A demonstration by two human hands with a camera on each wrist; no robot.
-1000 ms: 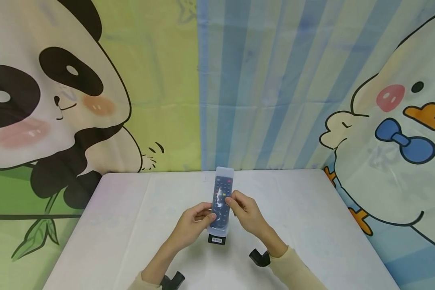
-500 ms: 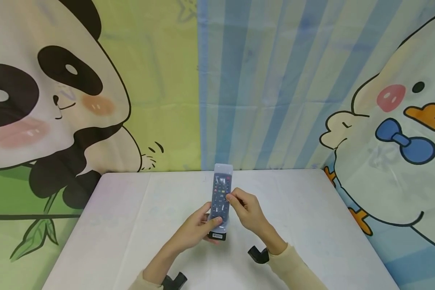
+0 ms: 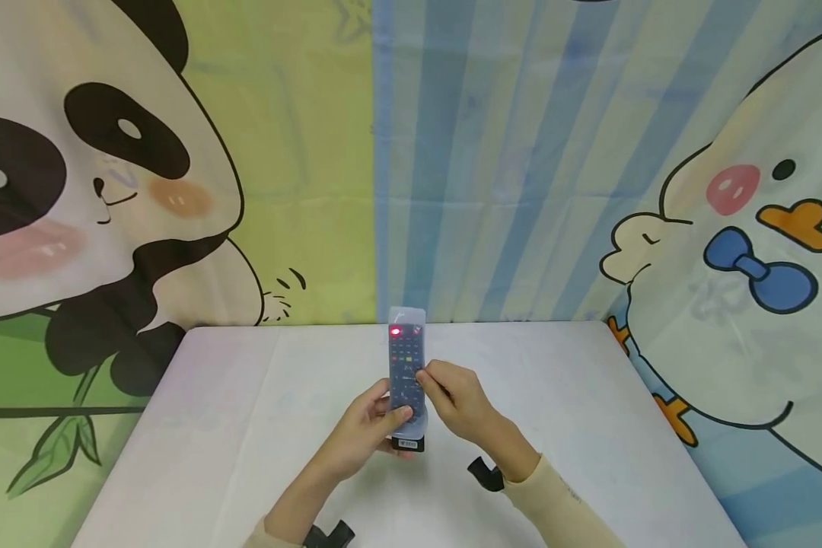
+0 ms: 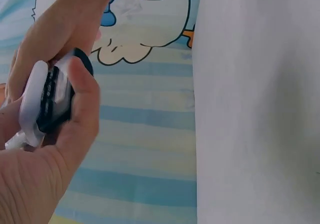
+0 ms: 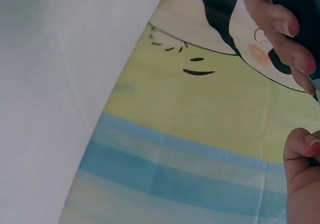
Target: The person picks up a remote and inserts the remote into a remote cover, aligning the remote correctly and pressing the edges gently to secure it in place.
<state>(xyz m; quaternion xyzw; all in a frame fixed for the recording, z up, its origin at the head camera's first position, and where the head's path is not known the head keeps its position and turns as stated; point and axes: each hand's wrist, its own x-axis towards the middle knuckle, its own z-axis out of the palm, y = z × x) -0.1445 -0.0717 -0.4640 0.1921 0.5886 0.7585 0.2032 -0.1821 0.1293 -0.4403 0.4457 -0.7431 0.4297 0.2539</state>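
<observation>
A dark remote control point(image 3: 406, 369) in a translucent cover stands tilted up over the table in the head view. Red light glows at its top left button, and its black lower end pokes out of the cover. My left hand point(image 3: 363, 426) grips the lower part, thumb on the front, other fingers behind. My right hand point(image 3: 466, 399) pinches the right edge, thumb at the buttons and fingers curled. The left wrist view shows the remote's end point(image 4: 55, 92) between thumb and fingers. In the right wrist view, left fingertips point(image 5: 285, 27) lie against the dark back.
A white table point(image 3: 281, 472) spreads beneath both hands. Behind it hangs a printed cloth point(image 3: 479, 152) with a panda and a white bird. Black wrist mounts point(image 3: 486, 473) sit at both cuffs.
The remote control has shifted slightly left and stands straighter. The red light at its top has come on. My left hand's thumb has moved further onto the front, and both hands keep their hold.
</observation>
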